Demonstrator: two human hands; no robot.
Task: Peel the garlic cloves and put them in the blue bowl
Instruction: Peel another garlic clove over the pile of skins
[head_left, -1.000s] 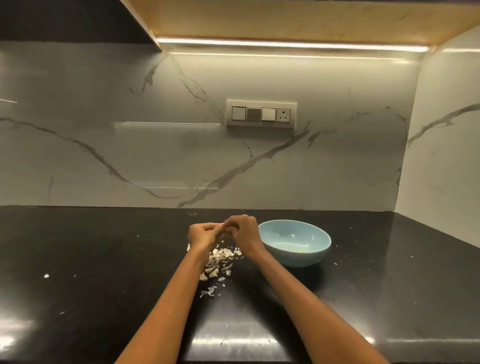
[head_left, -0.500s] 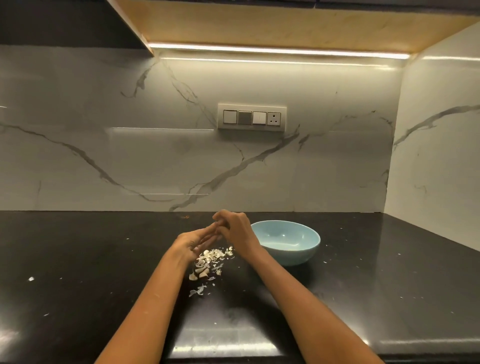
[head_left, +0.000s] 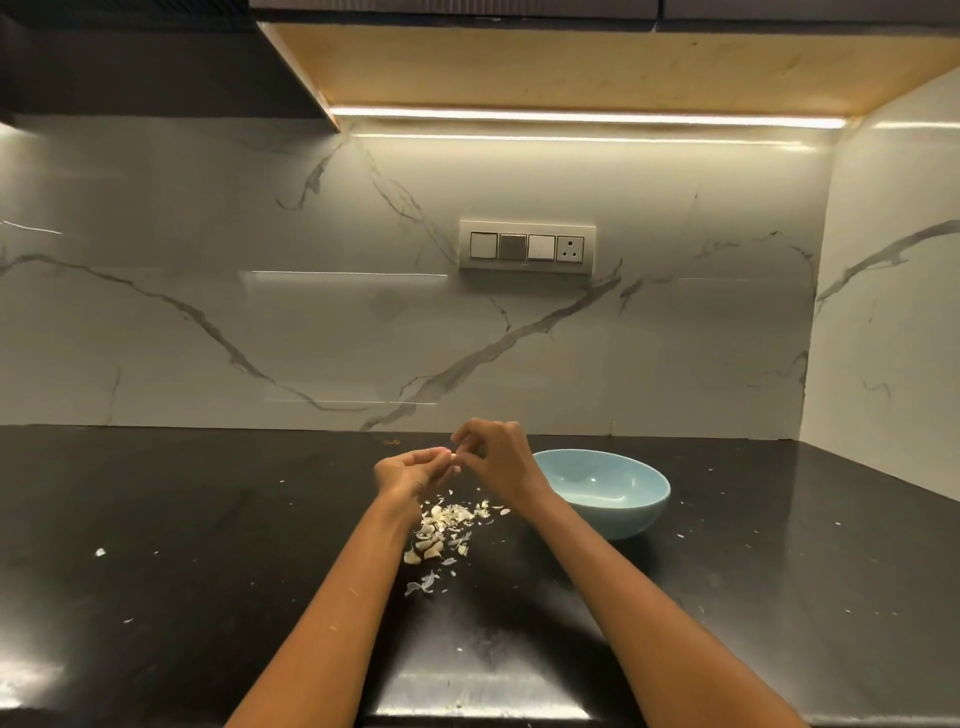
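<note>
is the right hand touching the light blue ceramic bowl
Apart. The head view shows the right hand raised left of the light blue ceramic bowl, fingertips meeting the left hand, with black countertop visible between wrist and rim.

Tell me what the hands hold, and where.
A garlic clove, pinched between the fingertips of left hand and right hand; which part of it, too small to tell.

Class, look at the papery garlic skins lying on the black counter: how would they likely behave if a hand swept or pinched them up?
The garlic skins look thin and curled, so probably very light and floppy. Flecks lie scattered across the counter, so a sweep would likely scatter them rather than slide them together. They may crumple when pinched.
</note>
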